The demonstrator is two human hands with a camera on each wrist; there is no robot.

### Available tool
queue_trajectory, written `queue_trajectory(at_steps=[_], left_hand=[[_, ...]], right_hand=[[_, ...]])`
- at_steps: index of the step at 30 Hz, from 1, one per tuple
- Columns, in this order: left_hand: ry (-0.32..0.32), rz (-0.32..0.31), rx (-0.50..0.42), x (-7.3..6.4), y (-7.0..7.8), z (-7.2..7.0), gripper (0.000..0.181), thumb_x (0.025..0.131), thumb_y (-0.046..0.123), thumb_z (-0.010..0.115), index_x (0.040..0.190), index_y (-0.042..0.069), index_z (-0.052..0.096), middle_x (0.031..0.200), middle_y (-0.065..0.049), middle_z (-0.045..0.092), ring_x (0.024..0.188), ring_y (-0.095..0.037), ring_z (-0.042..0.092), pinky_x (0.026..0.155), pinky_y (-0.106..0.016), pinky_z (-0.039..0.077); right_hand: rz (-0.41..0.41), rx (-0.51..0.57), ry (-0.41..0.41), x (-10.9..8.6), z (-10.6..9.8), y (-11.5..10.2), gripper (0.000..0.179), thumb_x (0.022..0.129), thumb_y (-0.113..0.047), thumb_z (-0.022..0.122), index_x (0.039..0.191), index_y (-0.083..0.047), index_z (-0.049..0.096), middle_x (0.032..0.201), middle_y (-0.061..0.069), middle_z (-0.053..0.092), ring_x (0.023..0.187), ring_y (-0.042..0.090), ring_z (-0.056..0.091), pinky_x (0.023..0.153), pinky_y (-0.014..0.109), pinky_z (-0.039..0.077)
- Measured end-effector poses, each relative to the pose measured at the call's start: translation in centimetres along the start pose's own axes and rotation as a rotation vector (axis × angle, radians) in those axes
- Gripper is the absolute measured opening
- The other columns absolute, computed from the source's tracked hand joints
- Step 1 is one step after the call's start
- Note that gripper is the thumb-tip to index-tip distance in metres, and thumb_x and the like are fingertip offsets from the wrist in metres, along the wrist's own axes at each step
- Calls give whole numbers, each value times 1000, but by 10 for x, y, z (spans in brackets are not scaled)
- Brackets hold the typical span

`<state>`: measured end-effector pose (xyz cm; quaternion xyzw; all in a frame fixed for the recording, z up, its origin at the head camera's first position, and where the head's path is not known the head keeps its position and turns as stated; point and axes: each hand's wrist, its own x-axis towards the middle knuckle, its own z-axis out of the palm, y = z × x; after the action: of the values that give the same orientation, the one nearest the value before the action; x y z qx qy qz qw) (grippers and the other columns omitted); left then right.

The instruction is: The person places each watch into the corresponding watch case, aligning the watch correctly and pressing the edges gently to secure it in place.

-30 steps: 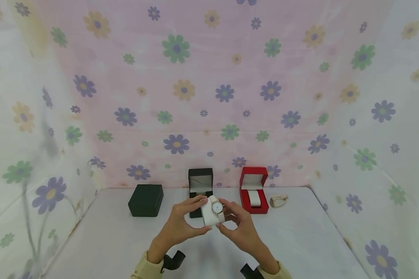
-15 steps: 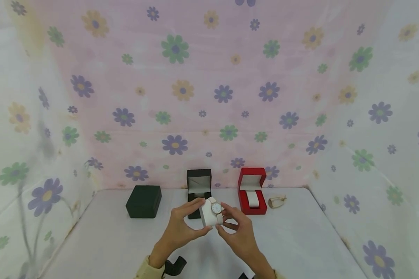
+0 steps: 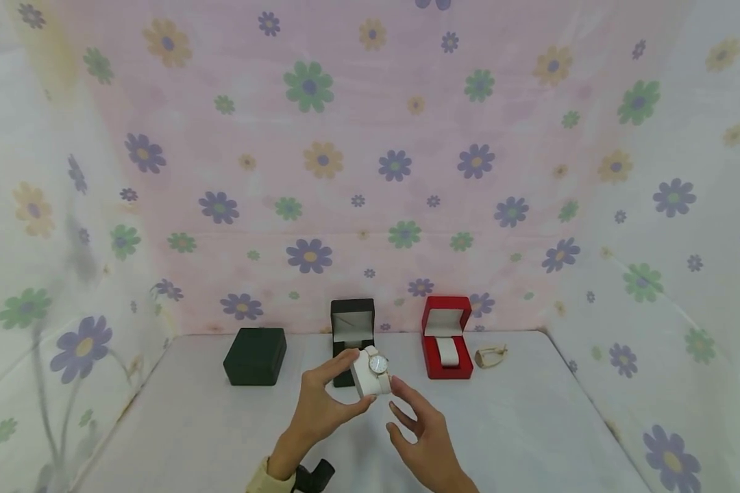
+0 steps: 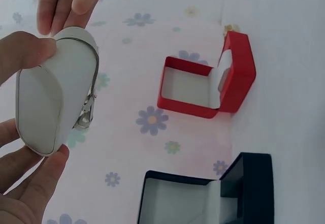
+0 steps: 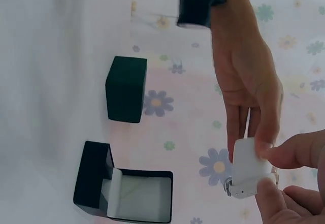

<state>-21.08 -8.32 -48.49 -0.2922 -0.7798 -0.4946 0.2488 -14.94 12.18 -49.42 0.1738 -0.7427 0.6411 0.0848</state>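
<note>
On a flower-print table (image 3: pixel 530 424), a person holds a white watch cushion (image 3: pixel 366 377) with a watch (image 3: pixel 378 364) strapped round it, raised above the surface just in front of an open black box (image 3: pixel 352 333). Judging by the empty boxes beyond the hands, the step in hand looks like seating the wrapped cushion in a case; the next move would call for turning the cushion to match the box's well and lowering it squarely, without the band snagging on the rim. Largest beyond the hands stands a closed dark box (image 3: pixel 255 355), off to the left of the left hand; the open black box sits directly past the cushion, and an open red box (image 3: pixel 447 337) with its own white cushion stands past the right hand, a small pale watch (image 3: pixel 490 355) lying just to its right. The left hand (image 3: pixel 321 411) pinches the cushion between thumb and fingertips, fingers curled round its ends. The right hand (image 3: pixel 421 431) hovers just below and beside it, fingers spread and relaxed; its wrist view shows a thumb and fingertip at the cushion's edge, touching lightly rather than gripping.
</note>
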Motion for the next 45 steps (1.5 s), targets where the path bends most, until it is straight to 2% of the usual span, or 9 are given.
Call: queue_trajectory(at_steps=[4,7,12,15,20,25,32,37,45], left_hand=[[12,9,9,1,0,-2,73,64,5,96,131,2,67,129,-12,70,121,-35,66,97,-53,55],[-11,3,-21,1,-1,-4,74,65,5,96,133,3,66,132,-11,69,122,-34,65,98,-50,55],[-76,3,-137,2,-2,-12,71,71,7,93,136,4,63,136,-13,65,124,-33,64,98,-40,55],[-117,13,-207,5,0,-17,71,74,7,91,138,3,61,138,-15,64,125,-29,64,99,-36,55],[-203,28,-309,8,4,-25,72,75,4,90,140,1,59,141,-21,60,129,-18,62,101,-38,54],[-253,73,-351,10,5,-27,73,75,3,89,140,-3,57,142,-22,59,130,-17,60,100,-39,54],[-256,110,-339,10,8,-29,75,76,3,89,143,-1,55,145,-13,59,131,-18,60,99,-40,55],[-238,110,-313,9,11,-31,74,78,3,88,144,0,55,144,-13,60,130,-19,61,97,-42,55],[-198,75,-307,-2,11,-29,72,77,2,88,142,-1,57,140,-19,62,127,-19,63,96,-38,57]], right_hand=[[-36,-8,-57,-5,0,3,73,85,14,69,151,-7,47,157,10,45,143,18,44,102,34,51],[-60,-15,-87,-3,-4,4,70,86,12,70,149,-6,49,155,11,48,141,13,47,102,36,52],[-87,-34,-75,8,-20,3,54,90,-3,75,141,-9,58,144,12,60,130,14,60,101,38,54],[-141,-83,-95,19,-32,3,56,90,-11,78,142,-12,58,145,10,60,131,18,60,102,40,53],[-222,-163,-216,40,-48,0,71,87,-13,81,150,-17,50,152,6,53,138,21,54,107,43,49],[-256,-166,-331,51,-51,-5,77,87,-17,82,154,-19,45,153,12,51,141,21,50,112,43,45],[-281,-82,-348,54,-47,-5,77,84,-11,84,152,-11,48,151,12,53,139,16,52,109,36,48],[-297,-6,-359,57,-45,-4,77,83,-6,83,150,-1,47,150,20,52,137,15,54,105,35,50],[-253,85,-361,54,-40,-2,75,83,-8,84,148,1,49,148,19,54,136,13,54,104,35,51]])
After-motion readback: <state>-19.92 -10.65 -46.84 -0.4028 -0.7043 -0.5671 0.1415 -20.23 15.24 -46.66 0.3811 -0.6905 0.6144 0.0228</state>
